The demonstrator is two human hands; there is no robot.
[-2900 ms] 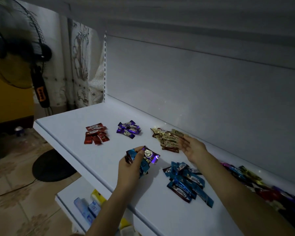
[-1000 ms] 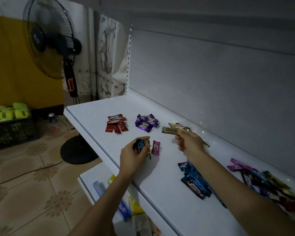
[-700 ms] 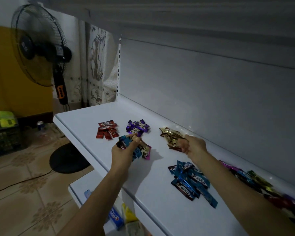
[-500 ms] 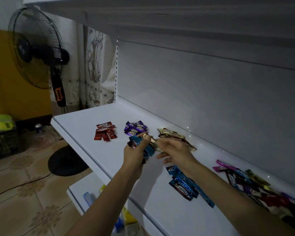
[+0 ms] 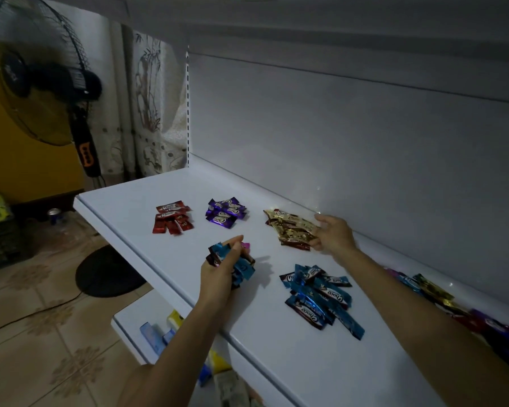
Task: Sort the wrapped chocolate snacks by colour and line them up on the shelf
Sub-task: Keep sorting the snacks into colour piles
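Left hand (image 5: 218, 276): grip clamped on a mixed bundle of snacks (image 5: 244, 270) just above the shelf (image 5: 124, 201). Right hand (image 5: 334, 235) touched the gold pile (image 5: 291, 227); whether its grip pinched a wrapper could not be told. The red pile (image 5: 172, 217), purple pile (image 5: 225, 214) and blue pile (image 5: 318, 295) lay apart. Wrappers were judged light, crinkly and slippery, best pinched singly at a crimped end.

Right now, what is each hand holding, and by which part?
The left hand grips a bunch of mixed snacks round their middles, ends sticking out. The right hand touches the gold pile at its right edge; a grip cannot be told.
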